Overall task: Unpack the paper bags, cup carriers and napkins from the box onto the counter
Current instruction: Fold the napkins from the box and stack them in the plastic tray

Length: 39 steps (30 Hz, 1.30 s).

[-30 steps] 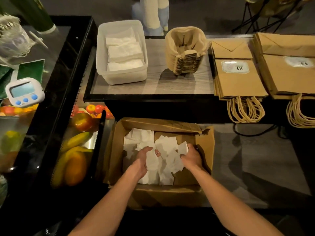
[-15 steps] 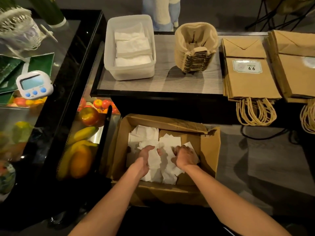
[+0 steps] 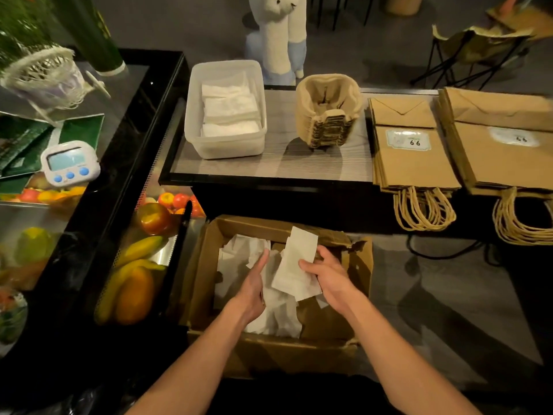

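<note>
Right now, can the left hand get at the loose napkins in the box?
Probably yes. The left hand is inside the open box, fingers straight, just above the loose napkins; nothing covers them. The right hand holds a stack beside it.

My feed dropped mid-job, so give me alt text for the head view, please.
Over the open cardboard box, the right hand grips a small napkin stack while the left hand touches loose napkins inside. On the counter behind sit a plastic tub of napkins, stacked cup carriers and two piles of paper bags.
</note>
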Tool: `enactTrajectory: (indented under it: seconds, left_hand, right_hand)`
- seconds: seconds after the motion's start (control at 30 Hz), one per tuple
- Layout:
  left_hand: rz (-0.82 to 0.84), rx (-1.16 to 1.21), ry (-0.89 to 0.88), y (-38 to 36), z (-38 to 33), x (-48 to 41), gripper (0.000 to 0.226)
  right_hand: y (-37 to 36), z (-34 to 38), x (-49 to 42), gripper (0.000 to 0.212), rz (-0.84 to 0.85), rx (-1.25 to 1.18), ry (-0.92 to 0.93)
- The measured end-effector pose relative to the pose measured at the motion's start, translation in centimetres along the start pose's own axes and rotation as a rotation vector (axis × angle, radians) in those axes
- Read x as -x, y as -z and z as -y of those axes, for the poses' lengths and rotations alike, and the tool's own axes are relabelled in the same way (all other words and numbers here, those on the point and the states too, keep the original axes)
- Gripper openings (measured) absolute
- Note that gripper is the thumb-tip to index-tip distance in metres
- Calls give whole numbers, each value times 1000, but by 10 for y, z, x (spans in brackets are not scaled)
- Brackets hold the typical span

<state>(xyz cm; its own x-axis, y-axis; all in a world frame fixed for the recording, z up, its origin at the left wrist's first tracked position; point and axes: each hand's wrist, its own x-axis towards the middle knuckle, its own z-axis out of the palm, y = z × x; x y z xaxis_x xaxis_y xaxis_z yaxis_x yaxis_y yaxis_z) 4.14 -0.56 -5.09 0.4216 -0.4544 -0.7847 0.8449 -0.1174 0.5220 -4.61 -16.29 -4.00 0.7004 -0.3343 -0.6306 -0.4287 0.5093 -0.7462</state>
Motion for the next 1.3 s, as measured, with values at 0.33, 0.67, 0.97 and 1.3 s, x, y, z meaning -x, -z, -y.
enactTrajectory:
  seconds: [0.33,0.67,0.97,1.3]
  left_hand:
    - [133,-49,2,0,8,12,54]
    - [137,-57,-41,9,11,14,80]
    - [118,-179,-36,6,10,8,80]
    - [15,-125,-80,14,-1,9,40]
  right_hand:
    - [-22,-8,13,57,-225,425,241]
    - [-33,5,13,24,-184,152,162]
    - [-30,8,10,35,-232,-198,20]
    - [-9,26,4,26,-346,-366,5]
